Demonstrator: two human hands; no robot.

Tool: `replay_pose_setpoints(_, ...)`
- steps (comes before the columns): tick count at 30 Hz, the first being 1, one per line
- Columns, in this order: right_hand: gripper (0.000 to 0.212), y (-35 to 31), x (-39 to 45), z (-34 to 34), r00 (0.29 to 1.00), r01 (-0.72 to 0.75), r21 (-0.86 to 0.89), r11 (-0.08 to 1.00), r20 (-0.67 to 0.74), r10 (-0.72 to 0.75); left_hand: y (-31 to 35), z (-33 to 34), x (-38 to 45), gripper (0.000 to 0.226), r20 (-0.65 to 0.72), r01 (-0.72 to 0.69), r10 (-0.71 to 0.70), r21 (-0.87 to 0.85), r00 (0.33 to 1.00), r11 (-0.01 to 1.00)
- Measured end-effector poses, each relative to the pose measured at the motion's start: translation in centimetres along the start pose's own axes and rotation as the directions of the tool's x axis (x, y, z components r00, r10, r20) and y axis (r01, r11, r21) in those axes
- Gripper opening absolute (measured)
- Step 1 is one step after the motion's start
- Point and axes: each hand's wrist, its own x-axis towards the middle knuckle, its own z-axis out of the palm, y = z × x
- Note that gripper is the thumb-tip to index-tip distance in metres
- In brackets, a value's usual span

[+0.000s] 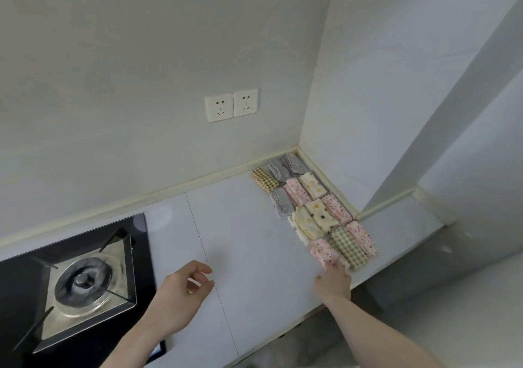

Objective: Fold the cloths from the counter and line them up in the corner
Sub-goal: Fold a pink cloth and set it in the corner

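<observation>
Left hand: our left hand (pixel 185 288) hovers over the counter (pixel 254 240), fingers loosely curled, holding nothing.
Right hand: our right hand (pixel 335 278) reaches far-right, fingertips on the pink floral cloth (pixel 322 250); whether it pinches, we cannot tell.
Cloths: the folded cloths (pixel 311 206) lie in touching rows running into the far-right corner.
Handling: we judge them light, soft and easily unfolded; press flat on top or nudge the folded edge.
Left side: a gas hob (pixel 79 282).

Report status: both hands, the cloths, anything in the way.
Left hand open, hovering over counter, holding nothing. Right hand fingers touching nearest pink folded cloth. Folded cloths lined up in corner. Nothing in the way.
</observation>
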Motion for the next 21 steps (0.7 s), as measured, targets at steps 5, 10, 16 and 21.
replay_pose_setpoints(5, 0.073, -0.5, 0.3, 0.4, 0.992, -0.027, -0.049, 0.998, 0.119, 0.033, -1.1, -0.6, -1.2, 0.012, -0.024, 0.044, -0.045, -0.014, 0.999, 0.999)
replay_pose_setpoints(10, 0.055, -2.8, -2.4, 0.3, 0.994, 0.045, -0.042, 0.998, -0.101, -0.05, -3.3, -2.4, -3.9, 0.013, -0.077, 0.082, -0.086, -0.061, 0.993, 0.995)
replay_pose_setpoints(16, 0.037, -11.9, -10.9, 4.3, 0.908, 0.397, 0.292, 0.87, 0.015, -0.42, -6.6, -5.9, -9.6, 0.019, -0.176, 0.114, -0.13, -0.102, 0.976, 0.988)
replay_pose_setpoints(21, 0.03, -21.1, -21.2, 7.7, 0.721, 0.512, 0.439, 0.739, 0.247, -0.647, -10.6, -10.5, -16.4, 0.019, -0.292, 0.141, -0.181, -0.153, 0.939, 0.978)
